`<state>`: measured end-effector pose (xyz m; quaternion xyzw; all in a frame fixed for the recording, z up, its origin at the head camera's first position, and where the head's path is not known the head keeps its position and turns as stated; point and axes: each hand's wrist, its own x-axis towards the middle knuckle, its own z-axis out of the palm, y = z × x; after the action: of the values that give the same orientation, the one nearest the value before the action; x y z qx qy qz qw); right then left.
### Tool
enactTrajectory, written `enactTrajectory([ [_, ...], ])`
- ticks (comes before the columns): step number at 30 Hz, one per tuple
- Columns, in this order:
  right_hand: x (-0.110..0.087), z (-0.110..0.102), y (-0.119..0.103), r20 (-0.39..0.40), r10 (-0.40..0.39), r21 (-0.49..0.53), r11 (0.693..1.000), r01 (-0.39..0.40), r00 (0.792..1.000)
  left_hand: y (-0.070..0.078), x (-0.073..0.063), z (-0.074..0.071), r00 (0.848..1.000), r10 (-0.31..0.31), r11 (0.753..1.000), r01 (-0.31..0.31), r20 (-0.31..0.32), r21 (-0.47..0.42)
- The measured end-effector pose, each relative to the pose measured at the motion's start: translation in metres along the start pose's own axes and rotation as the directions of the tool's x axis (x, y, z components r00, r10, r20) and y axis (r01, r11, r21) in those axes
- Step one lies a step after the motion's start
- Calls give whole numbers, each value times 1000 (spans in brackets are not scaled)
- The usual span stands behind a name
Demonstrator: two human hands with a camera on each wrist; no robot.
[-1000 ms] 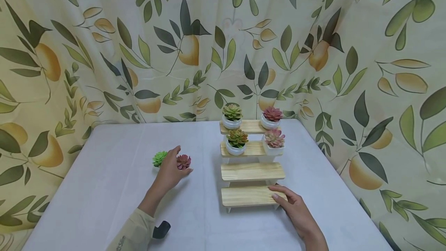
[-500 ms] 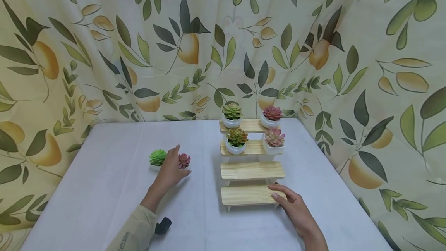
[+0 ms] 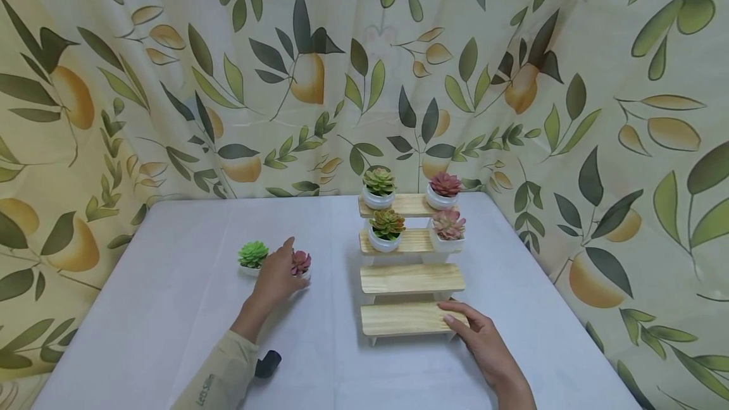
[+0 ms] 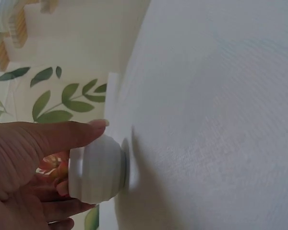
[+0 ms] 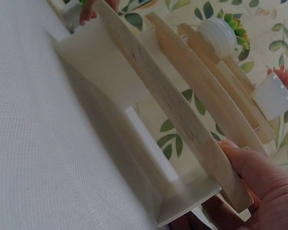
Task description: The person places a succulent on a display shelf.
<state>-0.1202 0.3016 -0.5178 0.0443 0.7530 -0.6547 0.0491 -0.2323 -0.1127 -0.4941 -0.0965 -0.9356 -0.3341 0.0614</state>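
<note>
My left hand (image 3: 276,277) grips a small potted succulent with red leaves (image 3: 300,262). In the left wrist view, thumb and fingers stand around its ribbed white pot (image 4: 97,168), which sits upright at the tabletop. A bright green succulent (image 3: 253,254) in a white pot is just left of this hand, its right side partly hidden. My right hand (image 3: 483,340) holds the right end of the lowest board (image 3: 404,320) of a stepped wooden stand. The right wrist view shows the thumb (image 5: 252,165) over the board and fingers underneath, beside a white support (image 5: 187,201).
Potted succulents stand on the stand's two upper steps: light green (image 3: 378,182), dark red (image 3: 445,186), orange-green (image 3: 388,225) and pink (image 3: 449,226). A dark object (image 3: 267,364) shows by the left sleeve. A leaf-patterned curtain (image 3: 307,144) borders the white table (image 3: 188,258).
The bright green succulent has shifted slightly left, and more of its pot shows. The left hand stays around the red succulent's pot. My right hand keeps its place on the stand.
</note>
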Motion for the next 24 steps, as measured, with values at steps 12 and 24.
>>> enactTrajectory([
  [12, -1, 0, -1, 7, 1, -4, 1000, -1, 1000, 4, -2, 1, 1000, -7, 1000, 8, -17, 30],
  [24, -1, -1, 0, 12, -2, 2, 1000, 2, 1000, 10, -2, -6, 999, 10, 985, -16, -38, -171],
])
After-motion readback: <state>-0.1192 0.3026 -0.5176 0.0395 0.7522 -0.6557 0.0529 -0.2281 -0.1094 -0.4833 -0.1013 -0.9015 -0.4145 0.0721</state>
